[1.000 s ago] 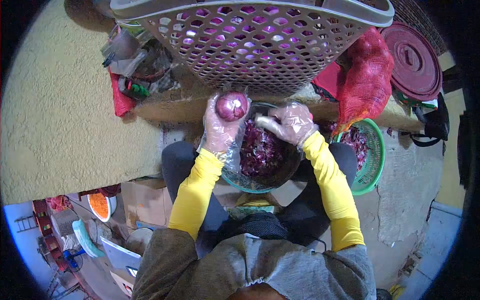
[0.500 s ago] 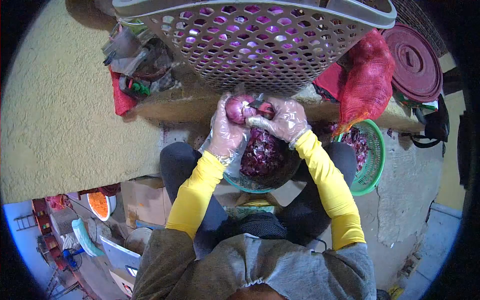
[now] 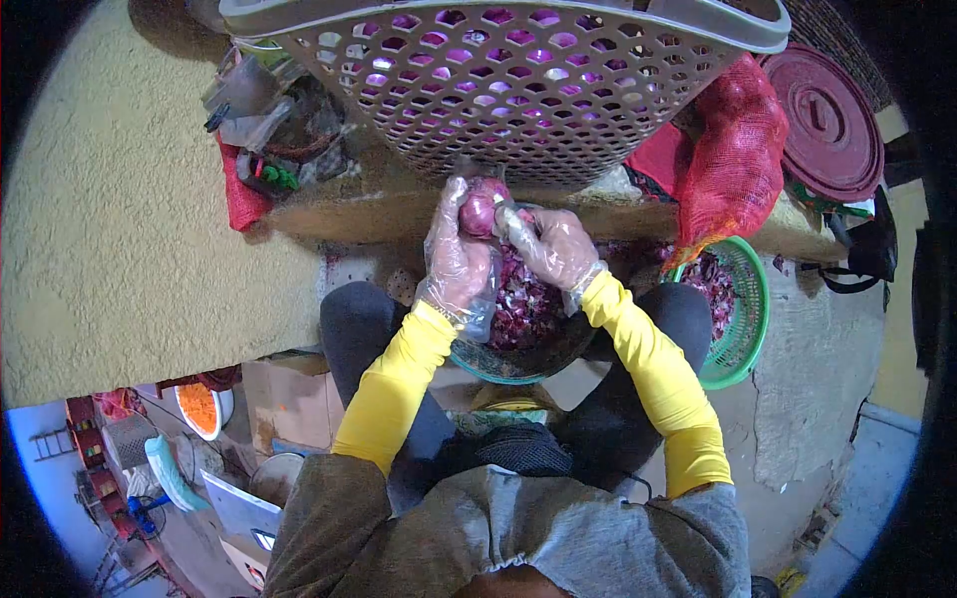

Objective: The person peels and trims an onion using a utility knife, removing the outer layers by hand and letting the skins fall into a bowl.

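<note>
My left hand (image 3: 459,261), in a clear plastic glove, is closed around a red onion (image 3: 482,207) just below the large basket. My right hand (image 3: 558,247), gloved the same way, presses its thumb and fingers against the onion's right side. A small red-handled knife (image 3: 526,213) sits in the right hand, mostly hidden by the fingers. Under both hands, between my knees, a dark basin (image 3: 568,344) with a teal rim holds a heap of purple onion skins (image 3: 523,309).
A grey perforated basket (image 3: 478,140) full of onions stands ahead on a ledge. To its right are a red mesh sack (image 3: 738,140) and a maroon lid (image 3: 822,120). A green basket (image 3: 750,349) with skins stands by my right knee. Plastic-wrapped items (image 3: 269,120) lie on the left.
My right hand has turned and shifted slightly left, its thumb now against the onion. The knife's dark blade, visible before, is now hidden. The left hand still holds the onion.
</note>
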A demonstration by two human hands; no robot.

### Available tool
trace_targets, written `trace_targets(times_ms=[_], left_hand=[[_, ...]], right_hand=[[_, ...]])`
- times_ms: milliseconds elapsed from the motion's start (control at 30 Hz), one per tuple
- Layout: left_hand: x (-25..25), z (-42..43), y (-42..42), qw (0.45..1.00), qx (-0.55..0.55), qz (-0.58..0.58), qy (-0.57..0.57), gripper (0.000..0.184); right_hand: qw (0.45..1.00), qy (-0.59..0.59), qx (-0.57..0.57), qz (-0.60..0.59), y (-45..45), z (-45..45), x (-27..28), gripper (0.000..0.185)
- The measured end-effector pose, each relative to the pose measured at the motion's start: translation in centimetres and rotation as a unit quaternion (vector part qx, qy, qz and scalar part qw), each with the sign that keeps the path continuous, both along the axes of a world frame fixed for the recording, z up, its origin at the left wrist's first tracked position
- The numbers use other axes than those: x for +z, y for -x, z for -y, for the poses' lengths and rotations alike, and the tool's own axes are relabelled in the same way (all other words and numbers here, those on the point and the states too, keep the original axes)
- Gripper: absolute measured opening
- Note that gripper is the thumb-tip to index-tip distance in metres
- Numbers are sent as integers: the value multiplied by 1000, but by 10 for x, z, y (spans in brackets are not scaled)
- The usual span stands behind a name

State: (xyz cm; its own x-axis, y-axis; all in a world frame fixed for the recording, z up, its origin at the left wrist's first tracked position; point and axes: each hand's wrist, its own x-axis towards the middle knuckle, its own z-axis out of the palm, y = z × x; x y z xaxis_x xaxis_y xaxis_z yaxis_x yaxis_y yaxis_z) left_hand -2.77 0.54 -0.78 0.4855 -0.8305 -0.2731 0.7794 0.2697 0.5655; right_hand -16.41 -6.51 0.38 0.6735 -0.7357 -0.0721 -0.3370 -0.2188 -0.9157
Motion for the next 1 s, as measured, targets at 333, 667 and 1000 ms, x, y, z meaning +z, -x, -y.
trace_targets(times_ms=[333,667,1000], left_hand=[[10,-4,-13,987,-150,-61,-15,43],[3,-4,-27,974,-99,-203,2,55],[10,-9,-17,984,-160,-78,0,47]], right_hand=[[996,32,79,17,10,5,9,52],[929,244,253,-114,22,17,33,44],[958,286,14,-23,7,10,27,55]])
